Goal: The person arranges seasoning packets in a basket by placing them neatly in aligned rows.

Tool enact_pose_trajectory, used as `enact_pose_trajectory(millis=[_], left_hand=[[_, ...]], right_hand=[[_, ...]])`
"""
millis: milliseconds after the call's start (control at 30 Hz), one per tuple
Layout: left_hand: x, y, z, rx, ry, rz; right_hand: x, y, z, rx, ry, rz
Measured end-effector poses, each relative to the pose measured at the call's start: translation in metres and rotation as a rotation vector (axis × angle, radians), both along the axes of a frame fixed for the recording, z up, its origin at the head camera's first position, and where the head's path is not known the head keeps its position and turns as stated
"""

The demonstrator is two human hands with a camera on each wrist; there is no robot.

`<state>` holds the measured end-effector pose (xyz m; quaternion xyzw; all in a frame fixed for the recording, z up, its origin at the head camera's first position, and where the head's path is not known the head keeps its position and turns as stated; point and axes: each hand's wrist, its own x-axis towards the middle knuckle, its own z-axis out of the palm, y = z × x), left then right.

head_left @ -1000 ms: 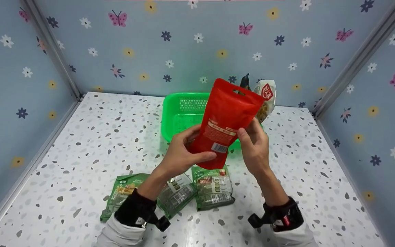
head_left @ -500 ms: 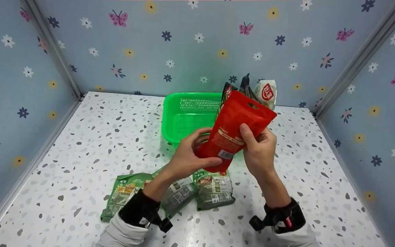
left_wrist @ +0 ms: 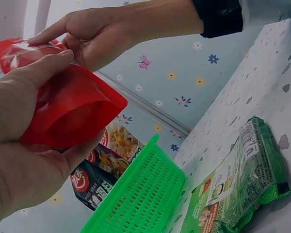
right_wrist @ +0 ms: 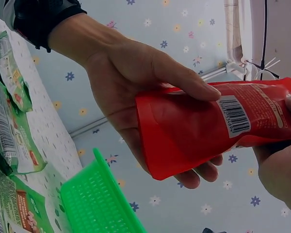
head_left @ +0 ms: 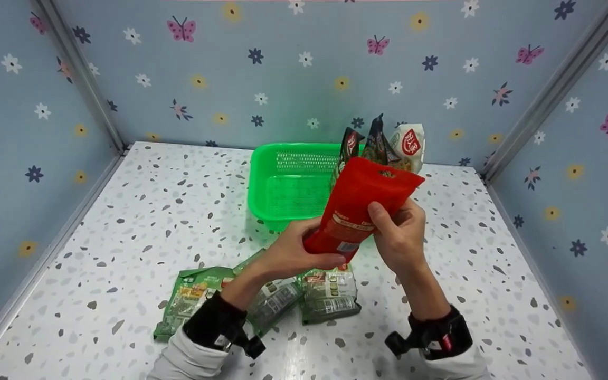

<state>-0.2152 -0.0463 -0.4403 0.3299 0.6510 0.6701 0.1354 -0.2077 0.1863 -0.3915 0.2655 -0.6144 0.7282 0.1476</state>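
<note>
A red stand-up pouch is held up in front of the basket, tilted, with its hang-hole end at the top and a barcode low on the side facing me. My left hand grips its lower end, thumb across the front and fingers behind. Higher up on the right edge, my right hand pinches the pouch with the thumb in front. In the left wrist view the pouch shows its folded bottom. Behind it stands a green plastic basket, its right part hidden by the pouch and right hand.
Black pouches and a white pouch stand upright at the basket's right end. On the speckled table lie three green packets: left, middle and right. Flower-patterned walls enclose the back and sides.
Both hands have moved the red pouch a little right and down, tipping its top away. The black pouches behind it have come into view. Basket and green packets have stayed put.
</note>
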Motion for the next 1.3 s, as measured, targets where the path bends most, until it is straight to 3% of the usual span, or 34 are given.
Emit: enact_pose_trajectory(millis=[233,467,567,700,900,1100,1300], left_hand=[[0.002,0.002,0.0,-0.019,0.075,-0.001],[0.0,-0.001,0.002,-0.018,0.13,0.065],[-0.001,-0.003,0.004,-0.013,0.178,0.143],[-0.002,-0.006,0.006,-0.014,0.266,0.301],[-0.007,-0.007,0.008,-0.003,0.427,0.548],[-0.01,-0.005,0.006,-0.075,0.575,0.684],[-0.01,-0.004,0.001,-0.168,0.709,0.814]], right_hand=[[-0.003,0.001,-0.001,-0.041,0.053,0.097],[-0.003,-0.003,-0.001,-0.086,0.016,0.141],[-0.004,-0.006,0.001,-0.105,-0.008,0.103],[-0.001,-0.011,0.002,-0.093,-0.02,0.006],[0.005,-0.017,0.003,-0.012,0.076,-0.112],[0.011,-0.022,0.002,0.046,0.17,-0.115],[0.017,-0.025,0.001,0.101,0.176,-0.084]])
